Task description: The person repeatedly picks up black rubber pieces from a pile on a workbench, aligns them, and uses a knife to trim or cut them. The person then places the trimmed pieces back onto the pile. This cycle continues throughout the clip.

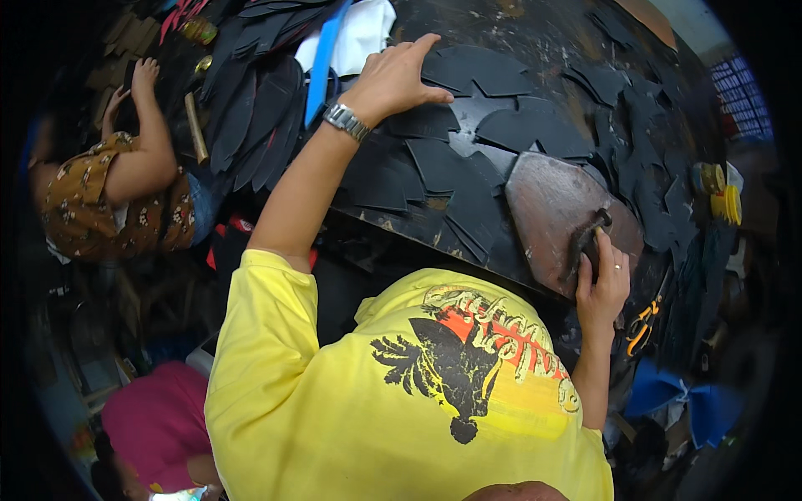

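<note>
My left hand (pixel 399 79), with a metal watch on its wrist, reaches over the far part of the table, its thumb and fingers spread apart. Beneath and beside it lie black cut pieces (pixel 464 71) of thin sheet with curved and pointed edges. At the right, my right hand (pixel 603 280) is closed around a dark, curved thing (pixel 591 234) whose kind I cannot make out. That thing rests over a worn brown board (pixel 543 200) with angled corners. A patch of shiny grey surface (pixel 480 113) shows between the black pieces.
Black scraps (pixel 647 159) are heaped at the right, near orange-handled pliers (pixel 642 326) and yellow rolls (pixel 725 203). A blue strip (pixel 324 63), white sheet (pixel 361 37), black oval pieces (pixel 259 125) and wooden stick (pixel 195 127) lie left. Two other people (pixel 125 188) are at the left.
</note>
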Available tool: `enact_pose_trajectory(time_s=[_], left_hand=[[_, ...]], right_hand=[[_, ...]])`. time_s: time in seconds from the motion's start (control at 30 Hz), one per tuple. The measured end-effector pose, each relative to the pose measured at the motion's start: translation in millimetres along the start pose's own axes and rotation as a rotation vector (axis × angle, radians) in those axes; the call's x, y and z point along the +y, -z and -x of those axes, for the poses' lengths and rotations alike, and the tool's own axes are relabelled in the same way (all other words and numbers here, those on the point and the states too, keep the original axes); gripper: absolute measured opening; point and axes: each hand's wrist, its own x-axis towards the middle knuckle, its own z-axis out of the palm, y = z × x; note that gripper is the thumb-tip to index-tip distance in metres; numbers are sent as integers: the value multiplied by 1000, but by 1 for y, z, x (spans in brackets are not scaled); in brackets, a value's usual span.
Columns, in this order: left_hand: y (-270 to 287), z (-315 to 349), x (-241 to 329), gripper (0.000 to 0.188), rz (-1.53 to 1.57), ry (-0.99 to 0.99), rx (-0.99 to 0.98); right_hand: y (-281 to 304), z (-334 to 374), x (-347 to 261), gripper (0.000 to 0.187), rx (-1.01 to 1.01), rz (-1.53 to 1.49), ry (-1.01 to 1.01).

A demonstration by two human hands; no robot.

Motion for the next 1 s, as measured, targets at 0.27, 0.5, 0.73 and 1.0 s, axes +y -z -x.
enact_pose_trajectory(time_s=[0.27, 0.5, 0.73, 1.0], left_hand=[[-32, -44, -3, 106, 53, 57, -133], [-28, -63, -13, 112, 225, 92, -188], [-32, -71, -19, 78, 537, -21, -31], [4, -44, 20, 64, 1013, 18, 78]], right_hand=[[-4, -1, 1, 46, 12, 28, 16], [1, -6, 6, 46, 21, -110, -18], [42, 14, 38, 41, 147, 12, -186], [58, 54, 105, 41, 34, 440, -398]])
